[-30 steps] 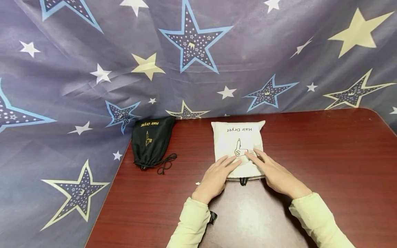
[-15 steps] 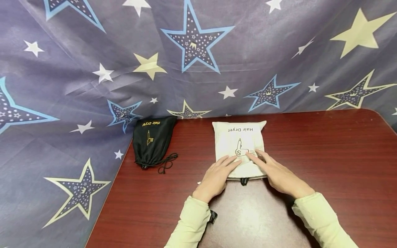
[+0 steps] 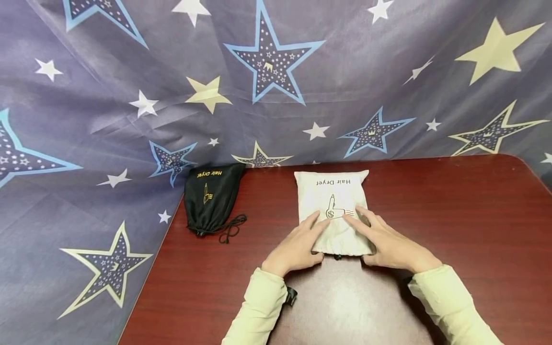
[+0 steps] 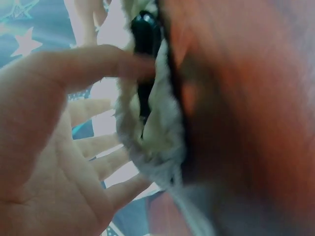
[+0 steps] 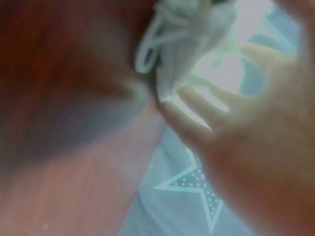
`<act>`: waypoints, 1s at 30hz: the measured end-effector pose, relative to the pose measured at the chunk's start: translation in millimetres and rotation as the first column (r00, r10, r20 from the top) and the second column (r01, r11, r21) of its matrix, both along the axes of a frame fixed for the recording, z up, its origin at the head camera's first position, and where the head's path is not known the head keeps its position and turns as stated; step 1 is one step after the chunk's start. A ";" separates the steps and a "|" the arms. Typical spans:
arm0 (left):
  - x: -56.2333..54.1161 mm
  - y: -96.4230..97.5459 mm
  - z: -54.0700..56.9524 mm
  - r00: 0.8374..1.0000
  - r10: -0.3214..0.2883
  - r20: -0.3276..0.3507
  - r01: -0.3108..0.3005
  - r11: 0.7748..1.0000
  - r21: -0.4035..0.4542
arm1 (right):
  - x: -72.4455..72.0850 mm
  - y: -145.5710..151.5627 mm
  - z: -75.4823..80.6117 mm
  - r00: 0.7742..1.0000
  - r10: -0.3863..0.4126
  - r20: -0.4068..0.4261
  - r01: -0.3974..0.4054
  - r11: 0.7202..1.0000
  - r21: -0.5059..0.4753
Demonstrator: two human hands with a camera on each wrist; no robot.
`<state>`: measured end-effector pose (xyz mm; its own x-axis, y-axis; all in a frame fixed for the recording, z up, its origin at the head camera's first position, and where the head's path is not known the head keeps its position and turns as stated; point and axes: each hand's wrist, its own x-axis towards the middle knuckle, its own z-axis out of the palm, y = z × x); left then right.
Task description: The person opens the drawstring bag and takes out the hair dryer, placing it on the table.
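Note:
A white drawstring bag (image 3: 332, 235) printed "Hair Dryer" lies flat, its mouth toward me. My left hand (image 3: 297, 247) rests on its left part with fingers spread and fairly straight, thumb by the mouth. On the right side my right hand (image 3: 392, 244) lies the same way. Through the parted mouth in the left wrist view, a glossy black thing (image 4: 145, 32) shows inside, with my left thumb (image 4: 98, 64) across it. Its dark end (image 3: 338, 257) pokes out at the near edge. A pale drawstring (image 5: 146, 51) hangs in the right wrist view.
A black drawstring bag (image 3: 211, 196) with yellow "Hair Dryer" print lies at the table's back left, its dark cord (image 3: 233, 227) trailing right. Behind the red-brown table (image 3: 453, 211) hangs a purple-grey cloth (image 3: 345, 57) with stars.
Both thumbs have come out to the bag's near edge and the fingers have spread. The bag's near edge reaches slightly closer and less of the dark thing shows. The black bag stays put.

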<state>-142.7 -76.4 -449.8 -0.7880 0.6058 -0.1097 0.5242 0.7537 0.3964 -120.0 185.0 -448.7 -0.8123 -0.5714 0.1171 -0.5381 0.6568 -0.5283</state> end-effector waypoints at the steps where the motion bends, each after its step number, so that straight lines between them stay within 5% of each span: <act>1: -0.9 -1.3 0.8 1.000 0.008 0.013 -0.008 1.000 0.009 | 0.4 0.6 1.5 1.000 -0.001 0.014 0.001 1.000 -0.007; 8: -12.0 -8.6 -1.5 0.988 0.128 0.088 -0.138 0.983 0.123 | -0.6 -5.5 4.5 0.992 -0.091 0.087 0.096 0.994 -0.052; 12: -19.6 -10.1 -8.7 0.983 0.148 0.111 -0.167 0.968 0.188 | -5.7 -14.8 3.0 0.981 -0.166 0.100 0.174 0.981 -0.084; 20: -22.1 -3.4 -20.6 0.991 0.133 -0.022 -0.130 0.985 0.116 | -11.3 -33.5 -5.9 0.974 -0.222 0.054 0.227 0.966 -0.121; 30: -18.2 16.3 -22.4 0.968 0.179 -0.177 -0.186 0.982 -0.025 | -12.7 -42.1 -3.2 0.960 -0.272 0.074 0.276 0.960 -0.051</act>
